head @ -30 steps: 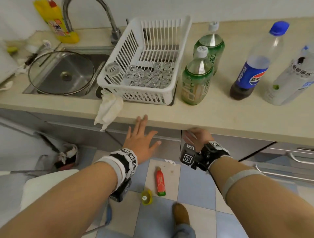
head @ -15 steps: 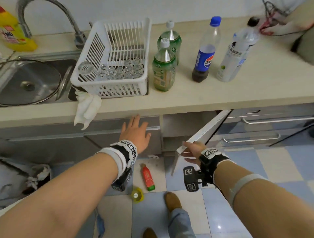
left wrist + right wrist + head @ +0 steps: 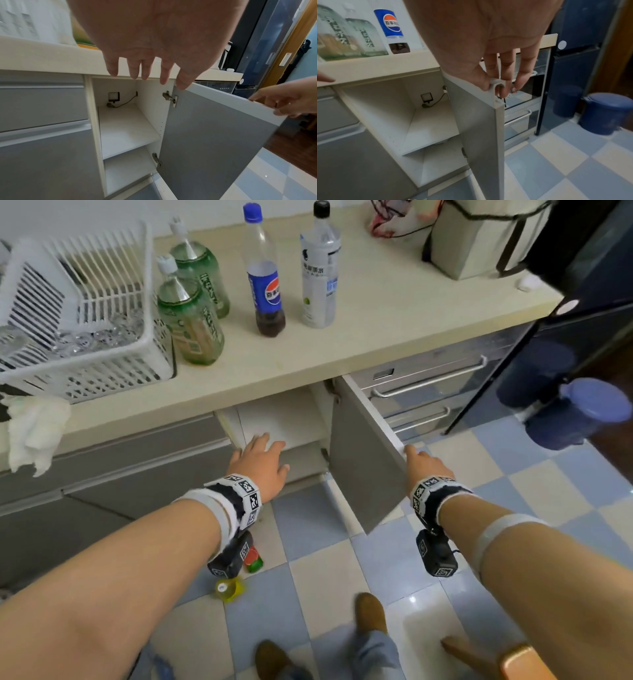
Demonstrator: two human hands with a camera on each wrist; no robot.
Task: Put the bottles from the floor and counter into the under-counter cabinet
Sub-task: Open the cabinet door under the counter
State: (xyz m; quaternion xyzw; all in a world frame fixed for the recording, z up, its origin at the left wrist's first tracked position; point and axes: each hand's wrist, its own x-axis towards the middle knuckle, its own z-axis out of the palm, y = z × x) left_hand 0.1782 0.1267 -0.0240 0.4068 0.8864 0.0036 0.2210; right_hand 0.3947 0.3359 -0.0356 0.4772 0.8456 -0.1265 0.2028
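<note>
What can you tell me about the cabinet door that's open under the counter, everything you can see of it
The cabinet door is a flat grey panel with a white top edge, smooth like laminate. It hangs on two metal hinges at its left side and stands swung wide open, upright, jutting out over the checked floor. The right hand pinches its top outer corner, thumb on one face and fingers on the other. Behind it the white cabinet interior shows one shelf and no bottles. The left hand hovers at the opening without touching the door.
</note>
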